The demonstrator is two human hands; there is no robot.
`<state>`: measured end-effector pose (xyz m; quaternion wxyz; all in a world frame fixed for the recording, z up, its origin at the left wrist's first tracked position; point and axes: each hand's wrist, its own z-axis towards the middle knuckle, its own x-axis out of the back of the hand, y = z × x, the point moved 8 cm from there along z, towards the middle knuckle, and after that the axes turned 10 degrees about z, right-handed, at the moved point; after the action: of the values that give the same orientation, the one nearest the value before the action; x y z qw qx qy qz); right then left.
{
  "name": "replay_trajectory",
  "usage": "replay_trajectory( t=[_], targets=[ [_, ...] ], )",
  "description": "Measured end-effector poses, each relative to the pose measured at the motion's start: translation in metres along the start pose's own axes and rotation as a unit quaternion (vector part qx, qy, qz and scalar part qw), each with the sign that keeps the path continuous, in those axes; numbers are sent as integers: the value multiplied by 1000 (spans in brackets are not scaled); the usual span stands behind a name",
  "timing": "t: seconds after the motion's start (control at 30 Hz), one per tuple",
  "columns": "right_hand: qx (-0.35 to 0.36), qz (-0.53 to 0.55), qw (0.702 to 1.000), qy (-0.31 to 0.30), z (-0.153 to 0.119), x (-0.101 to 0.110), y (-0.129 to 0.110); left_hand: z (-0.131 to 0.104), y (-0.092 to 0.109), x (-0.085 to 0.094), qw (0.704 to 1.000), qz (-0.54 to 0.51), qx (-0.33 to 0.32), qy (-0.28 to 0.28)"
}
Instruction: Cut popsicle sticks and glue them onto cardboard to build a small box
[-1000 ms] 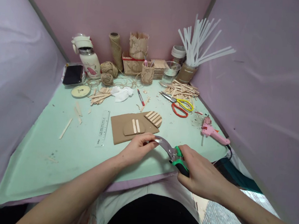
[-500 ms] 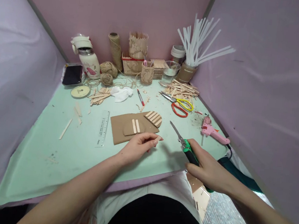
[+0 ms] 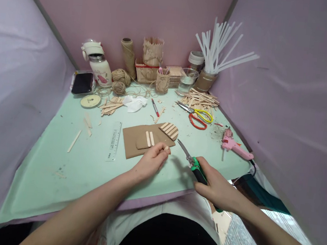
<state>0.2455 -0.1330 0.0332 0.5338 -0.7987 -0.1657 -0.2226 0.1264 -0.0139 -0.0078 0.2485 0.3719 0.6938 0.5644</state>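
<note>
In my left hand (image 3: 154, 161) a small piece of wooden craft stick (image 3: 166, 148) is pinched; most of it is hidden by the fingers. My right hand (image 3: 218, 184) is wrapped round green-handled pruning shears (image 3: 193, 167), whose narrow blades point up and left, apart from the stick. Under and beyond my left hand lies a brown cardboard sheet (image 3: 130, 144). On it rests a rounded cardboard piece (image 3: 142, 141) with two short craft sticks (image 3: 150, 138) side by side. Another rounded cardboard piece (image 3: 169, 130), striped with several sticks, lies at the sheet's upper right corner.
A clear ruler (image 3: 114, 141) lies left of the cardboard. Yellow-and-red scissors (image 3: 198, 116) and a pink glue gun (image 3: 234, 144) are at right. Behind stand a cup of water (image 3: 187, 80), white glue sticks in a container (image 3: 206, 81), twine (image 3: 120, 77) and an uncapped bottle (image 3: 101, 70).
My right hand has brought the shears left, closer to my left hand. My left hand has shifted slightly left and turned, still pinching the stick piece. The view has moved a little.
</note>
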Motion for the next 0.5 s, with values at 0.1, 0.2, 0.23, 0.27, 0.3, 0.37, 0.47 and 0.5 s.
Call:
replay_trajectory(
  t=[0.1, 0.2, 0.23, 0.27, 0.3, 0.37, 0.47, 0.5],
  targets=[
    [1, 4, 1000, -4, 0, -4, 1, -3, 12, 8, 989, 133, -46, 51],
    [1, 11, 1000, -13, 0, -9, 2, -5, 19, 12, 977, 189, -66, 77],
    [1, 14, 1000, -15, 0, -10, 2, -5, 20, 13, 976, 192, -66, 80],
    [0, 18, 1000, -16, 1, -11, 3, -6, 20, 13, 977, 189, -66, 79],
    [-2, 21, 1000, -16, 1, -12, 3, -5, 19, 13, 979, 180, -64, 73],
    [-8, 25, 1000, -15, 0, -12, 5, -4, 14, 10, 989, 128, -50, 48],
    [-11, 32, 999, -11, 0, -13, 5, -1, 4, 2, 1000, -20, -14, 5],
    [-11, 35, 999, -8, 1, -13, 4, 0, 2, 1, 998, -68, -3, 2]
  ],
)
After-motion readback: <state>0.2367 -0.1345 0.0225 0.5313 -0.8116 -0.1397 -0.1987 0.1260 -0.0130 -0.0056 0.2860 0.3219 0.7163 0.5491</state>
